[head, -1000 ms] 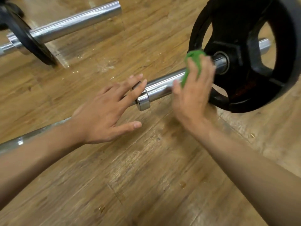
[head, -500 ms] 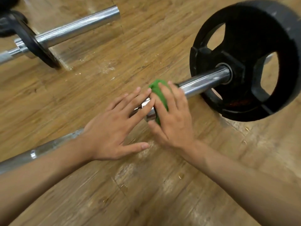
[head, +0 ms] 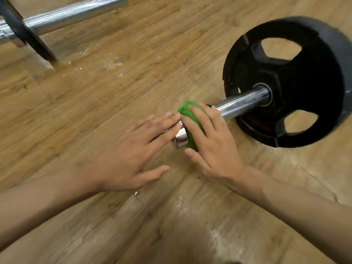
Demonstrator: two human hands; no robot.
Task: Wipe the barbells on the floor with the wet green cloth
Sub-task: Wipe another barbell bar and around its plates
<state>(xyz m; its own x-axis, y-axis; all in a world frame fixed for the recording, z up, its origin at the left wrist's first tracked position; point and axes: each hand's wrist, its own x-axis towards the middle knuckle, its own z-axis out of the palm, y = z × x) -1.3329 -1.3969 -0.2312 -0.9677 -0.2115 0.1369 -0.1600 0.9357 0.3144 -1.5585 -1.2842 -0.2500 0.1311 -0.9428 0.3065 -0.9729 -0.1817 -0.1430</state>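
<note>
Wiping the barbell [head: 242, 103] by its collar [head: 181, 139], we press the green cloth [head: 191, 128] onto it, right grip [head: 211, 145] flat-fingered; left grip [head: 131, 153] rests open against the collar; next, probably a slide past it.

The right hand [head: 211, 147] covers most of the green cloth [head: 190, 119], which hides the barbell [head: 242, 105] beneath it. The blurred left hand [head: 131, 157] conceals the shaft behind it. The second barbell [head: 72, 14] runs off the left edge, the black plate [head: 297, 82] off the right.
</note>
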